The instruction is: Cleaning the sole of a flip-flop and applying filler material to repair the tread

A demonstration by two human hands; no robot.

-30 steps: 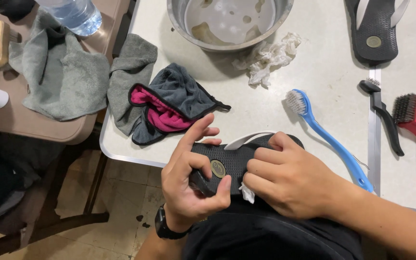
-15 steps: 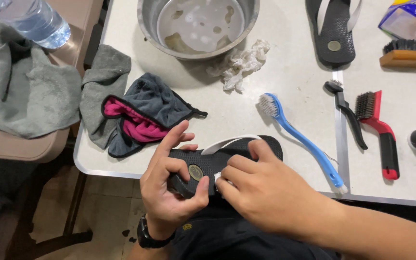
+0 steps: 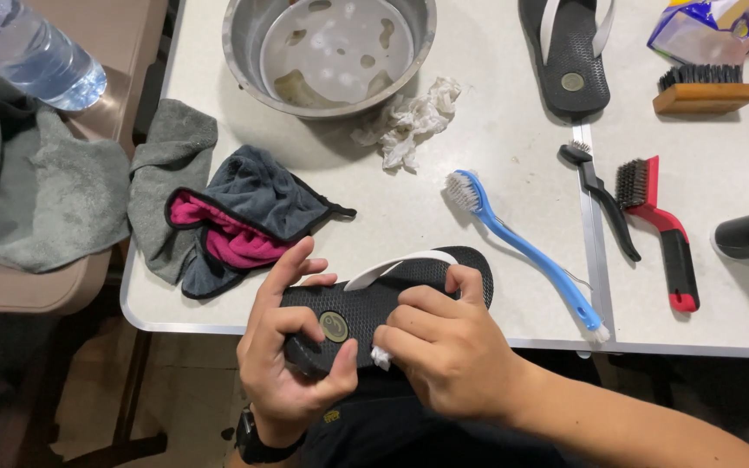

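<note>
— Sandal (image 3: 409,290), black with a white strap (image 3: 387,266): where do you have it?

— You hold it at the near edge of the desk (image 3: 444,217), heel end off the edge over your lap, toe end above the desktop, footbed up.

— Hands?

— Both are busy. Your left hand (image 3: 292,364) is clenched round the heel end, thumb under and fingers over the top beside the round badge (image 3: 334,326). Your right hand (image 3: 448,351) is curled over the middle of the footbed, pinching a small white wad (image 3: 381,356) against the sole. I can't tell if the wad is tissue or cloth.

— Step?

— My read is wiping the footbed, spot work just right of the badge. It looks like 1 of 2 sandals; the other sandal (image 3: 572,52) lies well apart at the far side of the desk.

— What would a next move need?

— As a judgement: a firm left grip so the sole doesn't flex, and short rubs with the wad. If scrubbing is wanted, the blue brush (image 3: 522,247) lies just right of the toe, and the steel bowl (image 3: 249,52) with a little liquid is further back. Your right hand would have to drop the wad first.
</note>
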